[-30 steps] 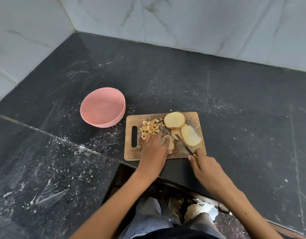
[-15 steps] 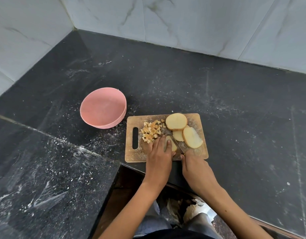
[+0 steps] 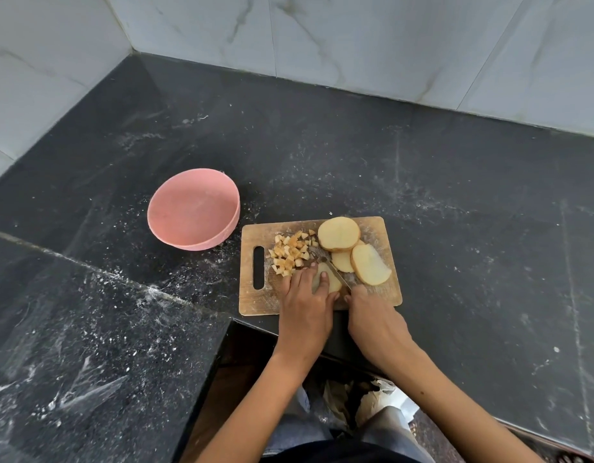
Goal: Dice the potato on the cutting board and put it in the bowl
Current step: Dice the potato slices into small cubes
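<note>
A wooden cutting board (image 3: 382,292) lies on the black counter. On it sit a heap of diced potato (image 3: 290,252), three thick potato slices (image 3: 339,233) at the back right, and one slice (image 3: 332,280) near the front. My left hand (image 3: 305,302) presses that front slice with straight fingers. My right hand (image 3: 372,315) grips a knife (image 3: 329,264) whose blade lies across the slice, tip pointing to the dice. The handle is hidden in my fist. A pink bowl (image 3: 193,213) stands left of the board with nothing in it.
The dusty black counter (image 3: 456,228) meets white marble walls (image 3: 356,38) behind and to the left. Its front edge steps back just below the board, where my legs and a crumpled bag (image 3: 372,402) show underneath.
My right hand moved left, closer to my left hand, bringing the blade from right of the front slice across it. My left hand stayed on the slice.
</note>
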Demonstrator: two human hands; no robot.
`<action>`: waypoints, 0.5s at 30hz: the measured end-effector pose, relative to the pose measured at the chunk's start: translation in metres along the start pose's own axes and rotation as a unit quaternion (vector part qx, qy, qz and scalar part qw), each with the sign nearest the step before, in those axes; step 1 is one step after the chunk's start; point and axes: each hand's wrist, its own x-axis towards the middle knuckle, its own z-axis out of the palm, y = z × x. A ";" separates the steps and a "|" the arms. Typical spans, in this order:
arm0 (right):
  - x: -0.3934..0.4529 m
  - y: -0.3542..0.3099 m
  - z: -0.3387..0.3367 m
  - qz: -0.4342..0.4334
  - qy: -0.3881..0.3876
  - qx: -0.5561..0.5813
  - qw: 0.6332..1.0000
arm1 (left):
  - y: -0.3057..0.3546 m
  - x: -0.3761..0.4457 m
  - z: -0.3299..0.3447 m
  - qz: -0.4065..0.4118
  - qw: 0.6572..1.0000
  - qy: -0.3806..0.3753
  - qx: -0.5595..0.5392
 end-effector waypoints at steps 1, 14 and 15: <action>-0.002 0.003 0.000 -0.001 -0.006 -0.005 1.000 | 0.000 0.000 0.000 -0.004 1.000 0.004 -0.002; -0.031 0.026 0.009 -0.018 -0.037 -0.007 0.999 | 0.005 0.003 -0.002 -0.029 1.000 -0.011 -0.003; -0.035 0.029 0.012 -0.020 -0.037 -0.004 0.999 | 0.005 0.003 -0.003 -0.031 0.999 -0.012 -0.006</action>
